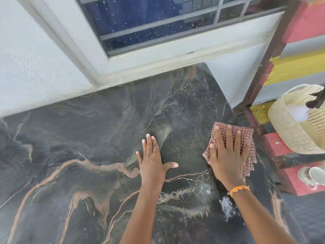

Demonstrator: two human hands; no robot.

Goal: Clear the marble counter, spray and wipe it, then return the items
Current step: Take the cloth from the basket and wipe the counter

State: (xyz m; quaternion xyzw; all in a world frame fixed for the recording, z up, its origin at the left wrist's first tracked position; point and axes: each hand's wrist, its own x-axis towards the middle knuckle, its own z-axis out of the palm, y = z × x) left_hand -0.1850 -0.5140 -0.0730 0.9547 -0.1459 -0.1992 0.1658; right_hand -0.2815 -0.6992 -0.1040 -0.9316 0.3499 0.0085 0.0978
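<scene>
Both bare forearms reach up from the bottom edge of the frame. The left hand (154, 160) lies flat at centre, fingers straight, thumb splayed right. The right hand (227, 155), centre-right, presses down palm-flat with fingers spread, thin orange beaded bracelet (239, 190) on its wrist.

hands: two are being counted, the left hand (153, 160) laid flat on the stone, the right hand (226, 152) laid flat on the cloth
cloths: one checked cloth (246, 136) is being counted, under the right hand
counters: one dark marble counter (88, 147) is being counted
foam patches: one white foam patch (226, 206) is being counted on the counter
bracelets: one orange bracelet (239, 189) is being counted, on the right wrist
baskets: one woven basket (295, 131) is being counted
cups: one white cup (316, 175) is being counted
windows: one window (158, 20) is being counted
</scene>
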